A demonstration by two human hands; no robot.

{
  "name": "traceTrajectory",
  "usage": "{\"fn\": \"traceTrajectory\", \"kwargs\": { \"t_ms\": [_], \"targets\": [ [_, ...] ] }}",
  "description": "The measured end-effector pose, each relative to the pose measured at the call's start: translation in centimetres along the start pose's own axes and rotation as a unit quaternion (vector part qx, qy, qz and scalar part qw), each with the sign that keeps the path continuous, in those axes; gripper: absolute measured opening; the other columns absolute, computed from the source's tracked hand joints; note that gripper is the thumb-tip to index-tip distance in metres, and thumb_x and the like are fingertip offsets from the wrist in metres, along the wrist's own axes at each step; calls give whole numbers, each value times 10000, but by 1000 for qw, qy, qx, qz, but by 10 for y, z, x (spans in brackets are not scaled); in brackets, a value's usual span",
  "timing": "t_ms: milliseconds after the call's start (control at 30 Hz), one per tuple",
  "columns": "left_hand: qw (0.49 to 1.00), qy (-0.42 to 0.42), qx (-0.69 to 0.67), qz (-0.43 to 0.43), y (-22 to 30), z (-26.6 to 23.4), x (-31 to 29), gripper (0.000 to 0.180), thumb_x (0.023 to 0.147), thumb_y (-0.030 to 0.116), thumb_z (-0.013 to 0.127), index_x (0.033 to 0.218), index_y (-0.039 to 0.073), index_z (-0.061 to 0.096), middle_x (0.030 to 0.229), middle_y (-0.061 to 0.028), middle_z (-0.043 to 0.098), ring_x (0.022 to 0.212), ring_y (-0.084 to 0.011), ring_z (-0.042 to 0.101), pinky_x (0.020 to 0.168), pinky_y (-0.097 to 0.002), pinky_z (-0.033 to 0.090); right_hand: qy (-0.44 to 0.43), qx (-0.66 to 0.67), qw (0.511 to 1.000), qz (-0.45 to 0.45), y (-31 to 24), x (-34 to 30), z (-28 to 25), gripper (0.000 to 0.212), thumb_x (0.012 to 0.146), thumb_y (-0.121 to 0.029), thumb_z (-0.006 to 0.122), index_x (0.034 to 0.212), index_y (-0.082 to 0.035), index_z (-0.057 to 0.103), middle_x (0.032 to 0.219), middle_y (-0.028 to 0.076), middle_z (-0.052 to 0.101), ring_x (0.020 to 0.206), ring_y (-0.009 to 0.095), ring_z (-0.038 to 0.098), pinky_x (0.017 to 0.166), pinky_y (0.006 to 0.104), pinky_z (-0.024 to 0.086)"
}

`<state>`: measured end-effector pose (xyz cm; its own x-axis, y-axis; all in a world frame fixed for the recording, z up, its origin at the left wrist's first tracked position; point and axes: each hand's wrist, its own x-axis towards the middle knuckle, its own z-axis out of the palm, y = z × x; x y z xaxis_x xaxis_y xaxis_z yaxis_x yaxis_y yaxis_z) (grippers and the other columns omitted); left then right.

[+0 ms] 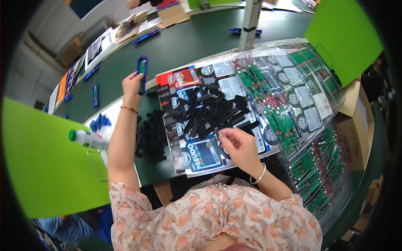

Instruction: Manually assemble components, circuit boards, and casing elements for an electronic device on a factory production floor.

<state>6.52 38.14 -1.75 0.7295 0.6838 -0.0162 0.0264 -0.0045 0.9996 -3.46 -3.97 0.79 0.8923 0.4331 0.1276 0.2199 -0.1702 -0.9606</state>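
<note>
My left hand [131,87] is stretched out over the green bench and grips a blue plastic case [142,85] by its near side. A green circuit board [143,67] shows inside the case. My right hand [240,147] is low over the printed sheet [205,161], its thumb and fingers drawn together; what they may hold is too small to make out. Just beyond it lies a heap of small black plastic pieces [213,108]. A second pile of black pieces [150,140] sits left of the sheet, below my left forearm.
Green circuit boards with red wires [278,121] lie on clear plastic to the right, beside an open cardboard box [356,121]. Blue cases [95,95] stand along the far bench. A green-capped bottle [88,138] is at left. A metal post [250,25] rises between green panels [347,37].
</note>
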Motion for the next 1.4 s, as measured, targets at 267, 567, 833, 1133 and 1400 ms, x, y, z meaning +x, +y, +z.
{"fn": "traceTrajectory", "kwargs": {
  "t_ms": [267,567,833,1133,1400],
  "targets": [
    [913,212,349,8,-32,-4,122,340,743,158,583,1036,61,727,903,-153,719,834,-282,691,766,-347,517,107,-111,988,22,9,-29,-50,111,832,-32,646,934,1,674,797,110,660,649,176,650,529,262,512],
    [854,210,477,14,-56,-14,140,316,744,197,565,970,54,733,947,-180,705,918,-367,665,830,-403,507,78,-120,989,-30,5,-11,-41,106,830,-8,643,931,8,666,799,111,651,610,187,629,510,266,498],
    [833,226,502,61,-68,-42,152,522,800,273,577,1246,2,578,1194,-229,618,1086,-392,595,976,-418,449,115,-239,964,-23,-8,-3,-67,116,819,-34,642,929,-15,670,783,123,651,602,220,629,537,308,488],
    [877,23,386,284,-18,7,24,321,814,217,650,1053,5,689,907,-165,705,775,-231,675,735,-330,525,196,-448,869,77,23,-1,-136,169,787,-161,710,910,-54,670,843,90,658,747,263,659,667,381,509],
    [860,-221,334,317,20,79,-131,209,846,133,654,1021,25,689,1039,-141,656,993,-263,633,842,-344,489,177,-492,850,53,25,-1,-132,205,736,-200,749,879,-77,667,824,83,621,820,295,620,712,413,501]
  ]
}}
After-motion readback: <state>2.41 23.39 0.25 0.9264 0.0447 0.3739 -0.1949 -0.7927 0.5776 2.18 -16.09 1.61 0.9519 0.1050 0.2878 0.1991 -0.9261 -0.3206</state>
